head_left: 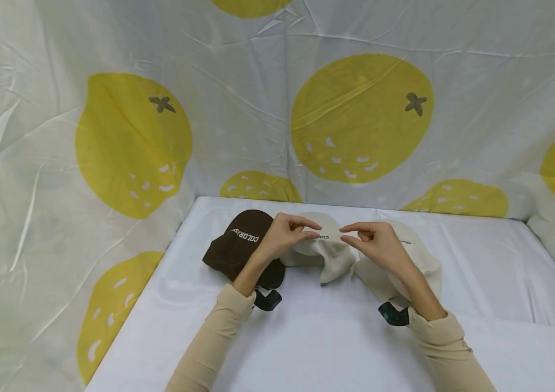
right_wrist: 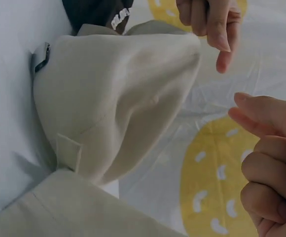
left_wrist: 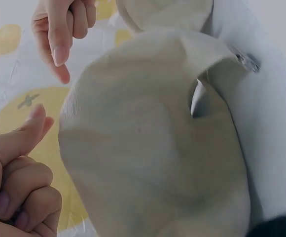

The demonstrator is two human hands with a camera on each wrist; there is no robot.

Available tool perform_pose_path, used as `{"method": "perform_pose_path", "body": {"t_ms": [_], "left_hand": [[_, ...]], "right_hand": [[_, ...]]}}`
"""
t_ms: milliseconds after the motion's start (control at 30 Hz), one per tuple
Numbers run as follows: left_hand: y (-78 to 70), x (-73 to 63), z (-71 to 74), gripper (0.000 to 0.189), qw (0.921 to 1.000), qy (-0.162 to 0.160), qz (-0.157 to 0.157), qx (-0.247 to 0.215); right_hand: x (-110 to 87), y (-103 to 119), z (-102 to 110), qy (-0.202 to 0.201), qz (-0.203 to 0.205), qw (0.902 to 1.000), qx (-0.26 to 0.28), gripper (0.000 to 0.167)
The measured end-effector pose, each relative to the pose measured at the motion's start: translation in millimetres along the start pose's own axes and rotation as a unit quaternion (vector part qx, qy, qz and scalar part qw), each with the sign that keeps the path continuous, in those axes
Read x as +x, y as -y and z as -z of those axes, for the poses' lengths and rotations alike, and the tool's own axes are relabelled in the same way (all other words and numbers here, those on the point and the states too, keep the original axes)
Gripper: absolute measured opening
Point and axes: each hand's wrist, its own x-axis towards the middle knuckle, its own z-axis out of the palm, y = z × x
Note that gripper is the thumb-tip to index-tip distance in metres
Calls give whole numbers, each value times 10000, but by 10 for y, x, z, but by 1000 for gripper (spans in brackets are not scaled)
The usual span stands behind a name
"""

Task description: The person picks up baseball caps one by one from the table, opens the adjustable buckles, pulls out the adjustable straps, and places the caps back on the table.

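Observation:
Both bare hands hover above a row of three caps, with nothing between their fingers. My left hand point(head_left: 283, 235), nearest the brown cap point(head_left: 230, 255) and the middle cap, has thumb and index finger extended and slightly parted. Across from it, my right hand point(head_left: 380, 244) takes a similar pose, partly covering the right-hand beige cap point(head_left: 426, 265). The middle cream cap point(head_left: 337, 257) lies between the hands, its lower front folded and drooping. In the left wrist view, the other fingers of my left hand point(left_wrist: 22, 187) are curled in. Similarly, the right wrist view shows curled fingers on my right hand point(right_wrist: 271, 173).
The caps lie on a white-covered table point(head_left: 326, 337). Behind and to the left hangs a pale curtain point(head_left: 238, 109) with yellow lemon prints. A dark wrist device point(head_left: 267, 300) is under the left wrist, another dark wrist device point(head_left: 394, 314) under the right.

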Motion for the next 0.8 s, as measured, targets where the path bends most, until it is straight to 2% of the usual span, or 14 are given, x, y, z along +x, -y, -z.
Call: {"method": "perform_pose_path", "body": {"t_ms": [167,433,600,800], "left_hand": [[-107,79,-202,16,9998,78,-129,160],[-260,206,-530,16,9957,420,-586,588],[-357,256,-744,18,9922,724,-585,831],[-376,313,-997,20,9912,886,-352,920]], "right_hand": [[-119,-55,182,-213,98,9993,-307,16],[-284,-181,423,-522,78,9966,-635,14],[-402,-272,548,-536,-62,9959,-725,15],[-557,-387,681,-640,-269,9940,-851,17]]}}
